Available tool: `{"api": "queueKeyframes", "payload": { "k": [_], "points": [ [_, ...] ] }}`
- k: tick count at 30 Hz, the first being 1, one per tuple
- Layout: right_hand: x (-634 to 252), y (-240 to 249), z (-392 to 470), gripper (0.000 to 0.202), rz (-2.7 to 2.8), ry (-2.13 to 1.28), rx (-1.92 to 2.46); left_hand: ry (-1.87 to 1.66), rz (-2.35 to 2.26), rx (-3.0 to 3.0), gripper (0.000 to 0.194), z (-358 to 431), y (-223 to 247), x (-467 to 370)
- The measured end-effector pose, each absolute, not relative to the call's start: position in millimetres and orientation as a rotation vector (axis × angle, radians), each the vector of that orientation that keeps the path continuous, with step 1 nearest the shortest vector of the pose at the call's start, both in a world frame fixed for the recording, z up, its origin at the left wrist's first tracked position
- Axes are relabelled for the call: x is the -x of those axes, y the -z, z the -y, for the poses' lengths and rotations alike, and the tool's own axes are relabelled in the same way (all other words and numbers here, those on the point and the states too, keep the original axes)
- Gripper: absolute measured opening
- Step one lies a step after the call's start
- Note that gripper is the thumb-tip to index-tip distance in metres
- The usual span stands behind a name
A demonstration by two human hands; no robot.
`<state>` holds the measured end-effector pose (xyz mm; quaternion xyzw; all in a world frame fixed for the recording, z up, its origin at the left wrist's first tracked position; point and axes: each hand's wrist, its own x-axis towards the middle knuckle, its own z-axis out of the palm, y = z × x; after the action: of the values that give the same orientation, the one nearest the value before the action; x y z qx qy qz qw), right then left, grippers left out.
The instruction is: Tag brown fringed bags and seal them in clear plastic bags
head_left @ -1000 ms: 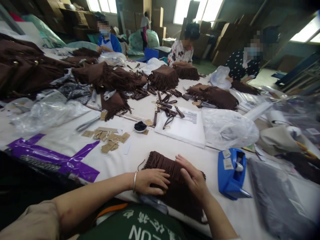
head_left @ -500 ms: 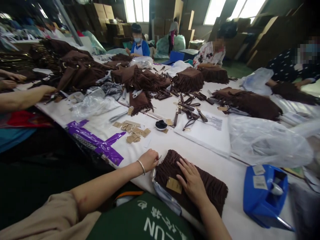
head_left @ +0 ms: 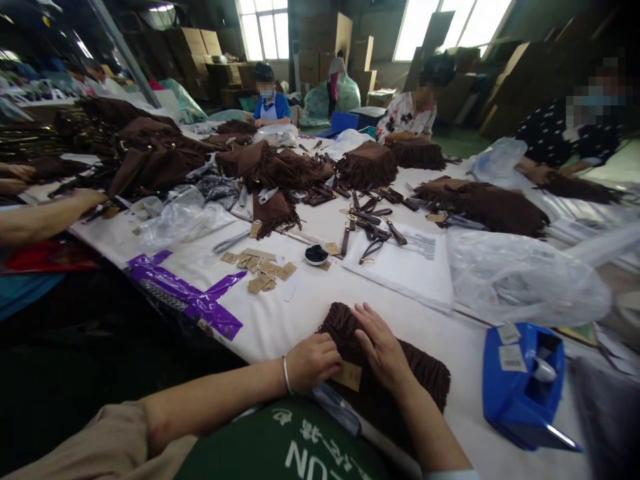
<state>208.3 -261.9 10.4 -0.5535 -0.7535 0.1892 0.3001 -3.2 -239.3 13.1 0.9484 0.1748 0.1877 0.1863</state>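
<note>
A dark brown fringed bag (head_left: 425, 370) lies on the table right in front of me, with a tan paper tag (head_left: 349, 376) on its side. My right hand (head_left: 383, 350) rests on the fringe, fingers stretched out and nearly flat. At the bag's left end my left hand (head_left: 314, 360) is closed, its fingertips beside the tag. What those fingers pinch, if anything, is hidden. A grey-blue strap or plastic piece (head_left: 337, 408) shows along the bag's near edge, partly covered by my green apron (head_left: 295, 433).
A blue tape dispenser (head_left: 517, 393) stands at right, near clear plastic bags (head_left: 525, 277). Loose tan tags (head_left: 263, 270), a small dish of black material (head_left: 317, 255) and brown wrist straps (head_left: 367, 223) lie beyond. More fringed bags (head_left: 367, 163) are piled farther back; co-workers sit around the table.
My left hand has come down and right from beside the bag's far left corner to the tag. A thin dark strand seen at its fingertips no longer shows. My right hand stays on the fringe.
</note>
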Motion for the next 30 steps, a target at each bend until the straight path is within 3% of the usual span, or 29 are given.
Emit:
{"api": "queueKeyframes", "payload": {
  "k": [4,8,12,17,21,30],
  "points": [
    [-191,-4,251,0.047,2.255,-0.447,1.406,-0.712,-0.479,-2.55,0.01,228,-26,12],
    [-182,10,254,0.045,2.399,-0.377,1.431,-0.858,-0.813,-2.539,0.013,172,-41,28],
    [-182,11,256,0.045,2.41,-0.369,1.459,-0.504,-1.312,-2.702,0.018,79,-38,26],
    [-182,-2,256,0.043,2.345,-0.43,1.49,-0.252,-1.506,-2.691,0.01,-8,-26,-1],
    [-179,-8,257,0.039,2.232,-0.47,1.493,-0.182,-1.454,-2.707,0.005,-21,-31,-25],
    [-180,1,253,0.041,2.238,-0.445,1.455,-0.184,-0.783,-2.739,0.023,17,-21,-166]
  ]
}}
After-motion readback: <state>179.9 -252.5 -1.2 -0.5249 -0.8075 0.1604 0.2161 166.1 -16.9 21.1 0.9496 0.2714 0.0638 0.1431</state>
